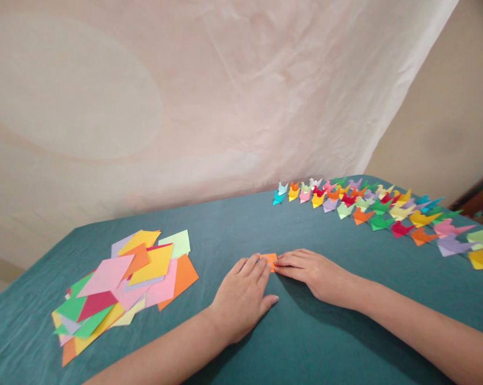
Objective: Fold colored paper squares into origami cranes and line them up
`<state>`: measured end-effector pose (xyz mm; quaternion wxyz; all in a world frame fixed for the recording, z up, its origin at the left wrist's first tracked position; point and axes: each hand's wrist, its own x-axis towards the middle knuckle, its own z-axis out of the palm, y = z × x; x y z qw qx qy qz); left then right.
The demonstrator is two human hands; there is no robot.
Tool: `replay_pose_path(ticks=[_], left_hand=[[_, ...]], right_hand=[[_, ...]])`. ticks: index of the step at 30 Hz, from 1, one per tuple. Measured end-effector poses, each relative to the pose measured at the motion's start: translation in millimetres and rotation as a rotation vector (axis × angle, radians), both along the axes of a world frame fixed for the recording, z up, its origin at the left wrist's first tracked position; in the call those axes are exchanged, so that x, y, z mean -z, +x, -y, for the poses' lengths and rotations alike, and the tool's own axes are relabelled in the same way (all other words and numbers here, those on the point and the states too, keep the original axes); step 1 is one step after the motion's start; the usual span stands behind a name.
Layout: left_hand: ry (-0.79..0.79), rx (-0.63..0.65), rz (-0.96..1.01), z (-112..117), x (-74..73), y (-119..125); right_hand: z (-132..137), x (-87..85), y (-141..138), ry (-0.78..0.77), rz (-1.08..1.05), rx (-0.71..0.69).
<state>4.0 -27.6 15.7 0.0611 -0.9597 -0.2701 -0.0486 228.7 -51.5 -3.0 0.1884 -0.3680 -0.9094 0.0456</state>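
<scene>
A small folded orange paper point(271, 260) lies on the teal tablecloth point(305, 342) in front of me. My left hand point(243, 295) rests flat over its left part, fingers stretched out and pressing down. My right hand point(311, 271) lies flat on its right side, with the fingertips touching the paper's edge. Most of the orange paper is hidden under my fingers.
A loose pile of coloured paper squares point(121, 280) lies at the left of the table. Several folded paper cranes point(380, 208) stand in rows at the far right. A pale cloth backdrop point(185, 107) hangs behind the table.
</scene>
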Motion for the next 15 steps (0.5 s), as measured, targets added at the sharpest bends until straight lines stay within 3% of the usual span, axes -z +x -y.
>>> replay_pose_path(ticks=[15], left_hand=[[-0.014,-0.004,0.037,-5.0,-6.1,-2.9]], right_hand=[[0.0,1.1,-0.9,0.017,-0.004,0.009]])
